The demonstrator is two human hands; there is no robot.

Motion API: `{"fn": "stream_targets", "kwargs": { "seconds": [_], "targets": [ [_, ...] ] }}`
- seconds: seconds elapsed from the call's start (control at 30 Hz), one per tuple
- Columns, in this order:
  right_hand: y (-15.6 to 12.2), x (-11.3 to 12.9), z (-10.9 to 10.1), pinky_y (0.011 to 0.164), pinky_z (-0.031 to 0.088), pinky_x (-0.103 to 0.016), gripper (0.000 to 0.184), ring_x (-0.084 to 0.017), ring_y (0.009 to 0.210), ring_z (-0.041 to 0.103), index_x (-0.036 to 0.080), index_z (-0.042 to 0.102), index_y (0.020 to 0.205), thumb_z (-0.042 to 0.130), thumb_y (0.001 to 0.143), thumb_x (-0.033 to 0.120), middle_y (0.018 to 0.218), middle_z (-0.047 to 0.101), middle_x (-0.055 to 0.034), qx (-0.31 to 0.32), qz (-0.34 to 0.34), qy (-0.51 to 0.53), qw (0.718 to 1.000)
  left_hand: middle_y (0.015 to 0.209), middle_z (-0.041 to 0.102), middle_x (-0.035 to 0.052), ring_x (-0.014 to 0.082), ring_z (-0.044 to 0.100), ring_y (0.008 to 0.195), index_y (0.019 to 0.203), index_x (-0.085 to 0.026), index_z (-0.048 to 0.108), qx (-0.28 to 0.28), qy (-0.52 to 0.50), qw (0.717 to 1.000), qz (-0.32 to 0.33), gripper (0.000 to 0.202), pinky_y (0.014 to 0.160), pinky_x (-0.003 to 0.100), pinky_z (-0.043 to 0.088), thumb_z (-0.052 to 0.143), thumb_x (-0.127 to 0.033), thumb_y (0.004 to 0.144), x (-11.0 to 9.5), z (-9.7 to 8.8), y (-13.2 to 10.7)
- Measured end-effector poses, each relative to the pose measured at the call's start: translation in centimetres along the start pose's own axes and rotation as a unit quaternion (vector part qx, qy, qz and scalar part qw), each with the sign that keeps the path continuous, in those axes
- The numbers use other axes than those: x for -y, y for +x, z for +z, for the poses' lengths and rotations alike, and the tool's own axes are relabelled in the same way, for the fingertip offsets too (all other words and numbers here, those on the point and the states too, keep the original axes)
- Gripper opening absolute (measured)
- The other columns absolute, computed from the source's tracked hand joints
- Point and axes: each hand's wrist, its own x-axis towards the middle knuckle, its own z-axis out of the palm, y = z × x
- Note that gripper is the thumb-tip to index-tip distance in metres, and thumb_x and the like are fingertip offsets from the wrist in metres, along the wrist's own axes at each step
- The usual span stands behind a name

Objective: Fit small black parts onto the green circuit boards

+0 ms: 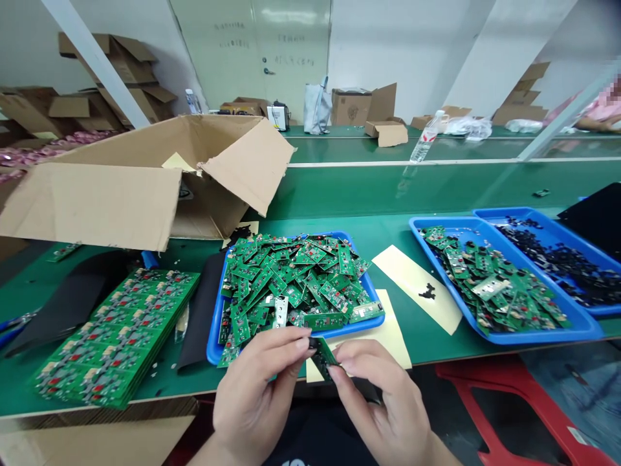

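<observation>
A small green circuit board [324,360] is held between my two hands, just in front of a blue tray [212,349] heaped with similar green boards [295,275]. My left hand [259,388] pinches the board's left end, where a small black piece shows at the fingertips; whether it is attached I cannot tell. My right hand [383,395] grips the right end between thumb and fingers. The board is tilted, with a dark side facing me. Partly under the tray lies a pale yellow sheet [388,333].
Stacked board panels [121,336] and black sheets [198,310] lie left, below an open carton [92,197]. To the right are a yellow sheet with black bits [412,285], another tray of boards [538,336], a tray of black parts [572,259] and a red stool [524,395].
</observation>
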Motion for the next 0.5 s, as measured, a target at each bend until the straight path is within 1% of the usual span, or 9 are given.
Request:
{"fn": "stream_targets", "kwargs": {
  "seconds": [0.1,0.2,0.37,0.43,0.5],
  "targets": [
    [0.09,-0.07,0.02,0.066,0.059,-0.027,0.036,-0.017,0.075,0.064,0.018,0.048,0.106,0.053,0.078,-0.003,0.083,0.061,-0.0068,-0.006,-0.022,-0.003,1.0,0.089,0.071,0.0009,0.0117,0.067,0.08,0.093,-0.019,0.063,0.006,0.005,1.0,-0.004,0.025,0.075,0.019,0.055,0.059,0.001,0.078,0.07,0.03,-0.02],
    [-0.1,-0.35,-0.05,0.066,0.059,-0.028,0.034,-0.017,0.077,0.063,0.017,0.048,0.107,0.052,0.079,-0.002,0.086,0.061,-0.008,0.001,-0.029,-0.007,1.0,0.085,0.068,0.0005,0.0115,0.065,0.08,0.093,-0.019,0.061,0.01,-0.018,0.999,-0.026,0.023,0.075,0.019,0.054,0.057,0.0,0.08,0.29,0.19,0.09],
    [-0.59,-0.82,-0.08,0.068,0.058,-0.029,0.037,-0.018,0.08,0.063,0.017,0.048,0.108,0.051,0.078,-0.004,0.088,0.06,-0.0086,0.015,-0.023,0.005,1.0,0.083,0.063,0.0001,0.0111,0.061,0.08,0.092,-0.021,0.059,0.037,-0.067,0.995,-0.067,0.021,0.074,0.018,0.053,0.055,-0.002,0.082,0.49,0.59,-0.08],
    [-0.65,-0.92,-0.02,0.068,0.058,-0.029,0.037,-0.017,0.08,0.063,0.017,0.048,0.109,0.051,0.078,-0.005,0.088,0.06,-0.0081,0.009,-0.018,0.011,1.0,0.083,0.062,-0.0005,0.0112,0.061,0.081,0.092,-0.022,0.058,0.027,-0.1,0.99,-0.092,0.023,0.073,0.018,0.053,0.057,-0.002,0.08,0.36,0.76,-0.26],
    [-0.62,-0.96,0.03,0.069,0.058,-0.028,0.038,-0.017,0.08,0.064,0.017,0.048,0.109,0.052,0.078,-0.004,0.088,0.06,-0.0076,0.006,-0.01,0.018,1.0,0.085,0.061,-0.0012,0.0106,0.061,0.08,0.098,-0.024,0.057,0.003,-0.128,0.983,-0.13,0.029,0.07,0.016,0.054,0.058,-0.002,0.08,0.23,0.89,-0.39]
  ]
}}
